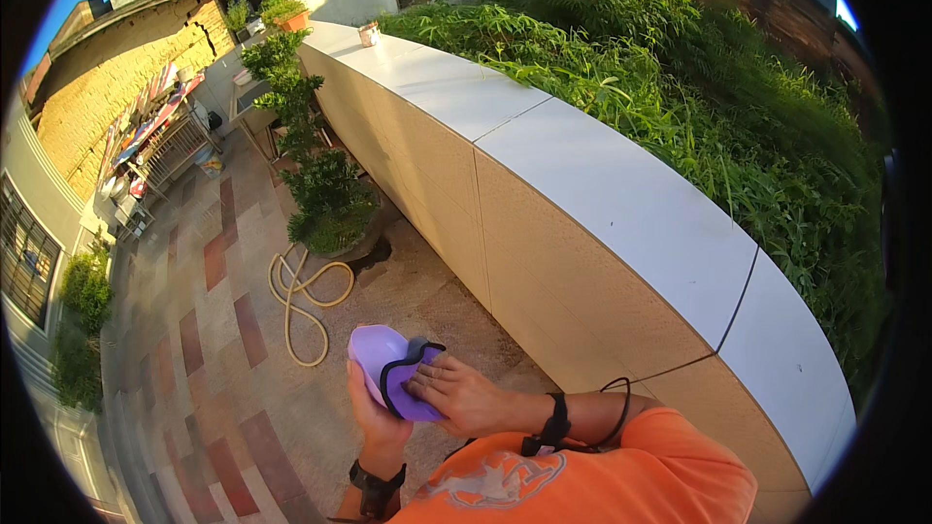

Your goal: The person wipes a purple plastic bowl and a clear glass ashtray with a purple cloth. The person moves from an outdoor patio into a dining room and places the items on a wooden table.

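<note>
In front of my body I hold a light purple plastic bowl or scoop (373,351), tilted, its exact kind not plain. My left hand (378,415) grips it from the left and below. A darker purple cloth (411,386) with a black edge lies against its right side. My right hand (455,393) presses on this cloth, fingers bent over it. A small grey part (416,344) shows behind the cloth's upper edge; what it belongs to cannot be told.
A tiled wall with a white top (582,160) curves along the right, green plants (655,102) beyond it. A yellowish hose (291,306) lies coiled on the paving near a potted shrub (331,196). A small can (369,34) stands on the wall.
</note>
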Demonstrator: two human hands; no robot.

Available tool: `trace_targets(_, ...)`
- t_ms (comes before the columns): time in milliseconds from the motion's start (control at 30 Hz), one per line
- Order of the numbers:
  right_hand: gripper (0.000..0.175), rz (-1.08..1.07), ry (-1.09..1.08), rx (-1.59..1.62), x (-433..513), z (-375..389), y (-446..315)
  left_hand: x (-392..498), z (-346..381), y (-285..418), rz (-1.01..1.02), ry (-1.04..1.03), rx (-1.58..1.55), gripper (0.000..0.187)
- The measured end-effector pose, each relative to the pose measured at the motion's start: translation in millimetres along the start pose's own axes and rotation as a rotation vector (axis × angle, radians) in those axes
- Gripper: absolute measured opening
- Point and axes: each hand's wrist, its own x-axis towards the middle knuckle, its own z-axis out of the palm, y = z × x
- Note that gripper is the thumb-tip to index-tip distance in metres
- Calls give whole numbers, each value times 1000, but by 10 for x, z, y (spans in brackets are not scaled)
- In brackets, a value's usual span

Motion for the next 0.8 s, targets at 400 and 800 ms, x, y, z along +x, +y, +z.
trace_targets(400, 74, 652, 338, 2241, -225, -125, 119, -98, -386, 236, 17, 266, 97, 45)
trace_targets(800, 66, -123, -87, 96, -1, -345, -66, 122, -664, -293, -317, -313, -272, 56)
